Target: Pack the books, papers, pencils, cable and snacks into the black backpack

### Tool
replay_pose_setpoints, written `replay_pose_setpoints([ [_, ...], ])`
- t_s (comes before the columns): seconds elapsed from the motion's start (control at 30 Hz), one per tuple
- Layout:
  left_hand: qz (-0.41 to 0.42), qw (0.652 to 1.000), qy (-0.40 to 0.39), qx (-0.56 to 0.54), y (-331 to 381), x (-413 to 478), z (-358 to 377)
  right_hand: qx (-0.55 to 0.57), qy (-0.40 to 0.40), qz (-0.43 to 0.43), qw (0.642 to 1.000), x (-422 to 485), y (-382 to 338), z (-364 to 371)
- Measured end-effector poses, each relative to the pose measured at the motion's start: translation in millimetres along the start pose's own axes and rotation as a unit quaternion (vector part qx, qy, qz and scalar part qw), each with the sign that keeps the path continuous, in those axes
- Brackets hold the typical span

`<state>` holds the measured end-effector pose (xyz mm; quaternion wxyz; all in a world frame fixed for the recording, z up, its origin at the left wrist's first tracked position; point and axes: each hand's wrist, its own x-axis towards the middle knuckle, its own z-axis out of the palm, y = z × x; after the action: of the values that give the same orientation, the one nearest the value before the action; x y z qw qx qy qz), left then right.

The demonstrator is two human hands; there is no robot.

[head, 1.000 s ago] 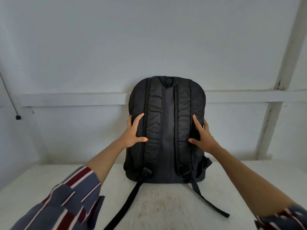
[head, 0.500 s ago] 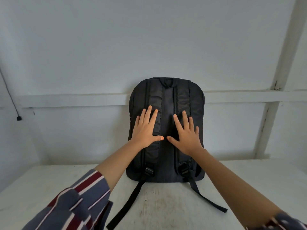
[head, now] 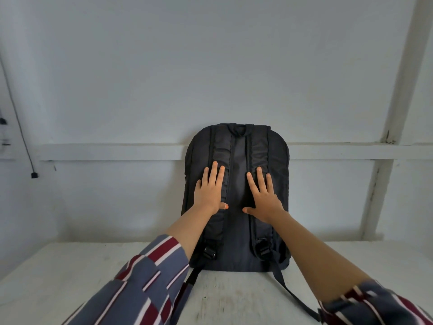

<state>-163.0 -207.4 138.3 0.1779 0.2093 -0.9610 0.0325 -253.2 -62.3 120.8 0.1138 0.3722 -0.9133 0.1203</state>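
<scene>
One black backpack (head: 236,233) is standing upright on the white surface (head: 70,273), leaning against the wall (head: 210,66) with its back panel facing the camera. Two padded shoulder straps (head: 221,151) are running down the panel, ending in two buckles (head: 209,252); two webbing tails (head: 290,294) are trailing onto the surface. The left hand (head: 209,192) is lying flat on the left strap, fingers straight and holding nothing. The right hand (head: 263,198) is pressing flat beside the right strap, fingers spread. Two striped sleeves (head: 140,285) are showing. One thin cord (head: 17,118), possibly a cable, is hanging at far left.
</scene>
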Motion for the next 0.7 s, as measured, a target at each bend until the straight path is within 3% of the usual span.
replay_pose_setpoints([
  [0.23,0.042,0.994,0.068,-0.071,-1,-8,-19,0.011,0.004,0.016,1.000,-6,-9,-14],
  [0.43,0.054,0.996,-0.056,-0.041,2,-15,-26,-0.007,-0.051,0.027,0.998,-16,-17,-26],
  [0.7,0.061,0.987,-0.100,-0.107,4,-43,-62,0.034,-0.071,0.012,0.997,-44,-35,-80],
])
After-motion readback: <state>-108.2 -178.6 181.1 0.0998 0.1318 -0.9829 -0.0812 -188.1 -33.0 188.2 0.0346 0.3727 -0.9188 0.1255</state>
